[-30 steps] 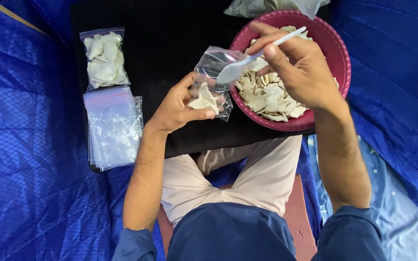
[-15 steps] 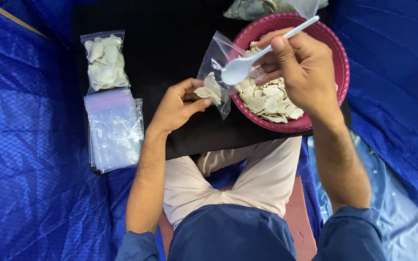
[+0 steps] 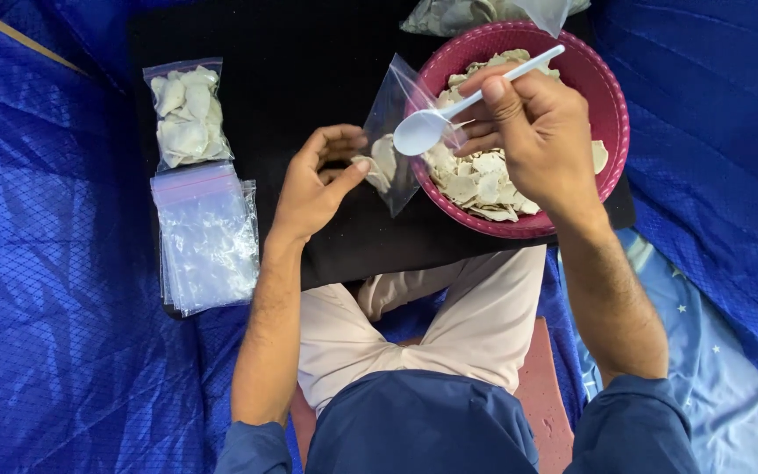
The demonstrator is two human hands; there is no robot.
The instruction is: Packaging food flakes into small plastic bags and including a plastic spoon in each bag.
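Pinching the small clear bag (image 3: pixel 394 145) by its lower edge, your left hand (image 3: pixel 313 186) holds it beside the pink bowl (image 3: pixel 611 96). Your right hand (image 3: pixel 532 132) fingers clamp a white spoon (image 3: pixel 449 110) (empty) above the pale chips (image 3: pixel 475 180). Farther left lie a filled bag (image 3: pixel 186 112) and empty bags (image 3: pixel 206 235).

light: even, soft daylight is falling from above | shadows: faint ones are lying under the right hand (image 3: pixel 537 132) | glare: sheen is showing on the empty zip bags (image 3: pixel 206 235) at 9 o'clock | focus: staying sharp, corners softening slightly
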